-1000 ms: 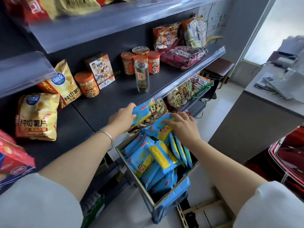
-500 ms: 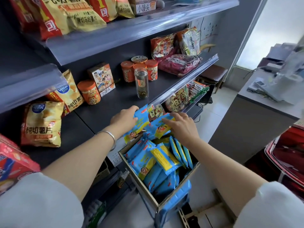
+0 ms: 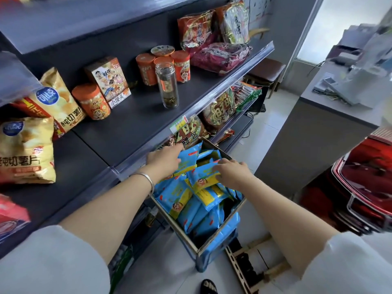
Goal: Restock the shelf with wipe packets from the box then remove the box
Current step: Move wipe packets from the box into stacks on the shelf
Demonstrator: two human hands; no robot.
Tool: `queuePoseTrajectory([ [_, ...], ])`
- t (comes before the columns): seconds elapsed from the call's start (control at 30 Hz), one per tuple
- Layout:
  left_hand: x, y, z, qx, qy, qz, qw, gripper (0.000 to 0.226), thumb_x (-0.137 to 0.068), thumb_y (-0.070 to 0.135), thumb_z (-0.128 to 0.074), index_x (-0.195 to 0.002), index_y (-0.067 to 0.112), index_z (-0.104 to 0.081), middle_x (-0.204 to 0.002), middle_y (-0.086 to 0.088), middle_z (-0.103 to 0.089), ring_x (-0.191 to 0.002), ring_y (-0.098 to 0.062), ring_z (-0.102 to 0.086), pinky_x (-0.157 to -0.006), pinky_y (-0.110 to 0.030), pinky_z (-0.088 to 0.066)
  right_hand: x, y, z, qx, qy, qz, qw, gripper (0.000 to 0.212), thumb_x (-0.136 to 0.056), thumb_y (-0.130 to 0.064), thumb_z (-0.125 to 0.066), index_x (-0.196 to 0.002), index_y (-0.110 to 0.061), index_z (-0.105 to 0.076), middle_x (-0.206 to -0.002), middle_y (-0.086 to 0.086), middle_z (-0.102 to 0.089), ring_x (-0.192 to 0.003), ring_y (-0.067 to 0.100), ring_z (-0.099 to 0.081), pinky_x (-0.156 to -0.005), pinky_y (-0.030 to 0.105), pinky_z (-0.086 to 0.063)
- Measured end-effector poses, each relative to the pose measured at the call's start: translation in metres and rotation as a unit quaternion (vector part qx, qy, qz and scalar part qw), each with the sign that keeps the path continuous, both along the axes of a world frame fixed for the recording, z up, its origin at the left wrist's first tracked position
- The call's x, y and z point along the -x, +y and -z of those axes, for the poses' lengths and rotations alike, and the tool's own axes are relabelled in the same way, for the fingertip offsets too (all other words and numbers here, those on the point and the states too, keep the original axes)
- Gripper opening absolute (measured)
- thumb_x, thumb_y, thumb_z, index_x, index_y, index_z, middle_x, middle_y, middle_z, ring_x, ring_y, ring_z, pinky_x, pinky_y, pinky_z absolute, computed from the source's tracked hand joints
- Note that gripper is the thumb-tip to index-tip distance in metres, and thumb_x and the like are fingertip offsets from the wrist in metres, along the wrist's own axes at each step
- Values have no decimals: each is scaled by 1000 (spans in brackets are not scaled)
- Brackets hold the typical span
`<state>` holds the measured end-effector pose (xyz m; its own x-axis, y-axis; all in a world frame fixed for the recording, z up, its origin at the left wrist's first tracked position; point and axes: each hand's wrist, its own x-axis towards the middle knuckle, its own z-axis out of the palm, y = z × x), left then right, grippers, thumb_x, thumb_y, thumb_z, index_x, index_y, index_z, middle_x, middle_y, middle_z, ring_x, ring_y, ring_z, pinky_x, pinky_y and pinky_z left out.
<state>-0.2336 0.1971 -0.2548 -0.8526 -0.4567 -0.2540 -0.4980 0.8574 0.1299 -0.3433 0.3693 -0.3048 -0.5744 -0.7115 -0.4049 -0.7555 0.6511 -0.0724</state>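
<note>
A cardboard box (image 3: 182, 230) full of blue and yellow wipe packets (image 3: 191, 215) stands below the dark shelf (image 3: 131, 126). My left hand (image 3: 164, 160) grips one blue packet (image 3: 188, 159) at the box's far end, just under the shelf edge. My right hand (image 3: 231, 172) holds another blue and yellow packet (image 3: 203, 177) above the pile. The middle of the shelf board is bare between the snack items.
On the shelf stand a glass jar (image 3: 167, 85), orange tubs (image 3: 92, 101), a snack carton (image 3: 109, 80) and chip bags (image 3: 25, 149). Red snack packs (image 3: 220, 54) lie at the far end. A grey counter (image 3: 331, 115) stands to the right, a red case (image 3: 364, 185) beside it.
Both hands stay on their packets at the top of the box; the left packet has dropped a little from the shelf edge. The camera has tilted down.
</note>
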Motion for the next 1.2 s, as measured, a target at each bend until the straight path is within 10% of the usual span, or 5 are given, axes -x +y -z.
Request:
queuePoseTrajectory([
  [0.43, 8, -2, 41, -13, -45, -19, 999, 27, -99, 19, -37, -125, 20, -41, -125, -4, -54, -102, -30, -57, -76, -38, -47, 20, -19, 13, -54, -70, -56, 995, 86, -82, -56, -62, -151, -29, -17, -158, 1, -14, -145, 29, -13, -108, 54, -27],
  [0.6, 10, 2, 49, -29, -48, -16, 998, 38, -93, 24, -52, -129, 19, -38, -129, -4, -50, -109, -30, -55, -73, -38, -46, 27, -27, 15, -41, -90, -33, 995, 68, -91, -62, -41, -148, -31, -24, -153, 2, -24, -141, 31, -17, -105, 53, -26],
  [1.0, 3, -10, 34, -121, -5, -63, 991, 32, -94, 14, -53, -119, 13, -33, -87, -5, -52, -72, -27, -54, -60, -35, -44, 22, -48, -1, -59, -18, -67, 996, 64, -76, -56, -69, -124, -16, -51, -124, 7, -43, -119, 30, -42, -92, 46, -38],
  [1.2, -13, -27, 4, -99, 14, -83, 991, 35, -92, 14, -54, -121, 8, -36, -108, -17, -57, -89, -34, -57, -68, -36, -42, 9, -52, -32, -21, -18, -37, 999, 37, -89, -33, -59, -121, -17, -49, -118, 2, -56, -108, 26, -54, -94, 45, -35],
])
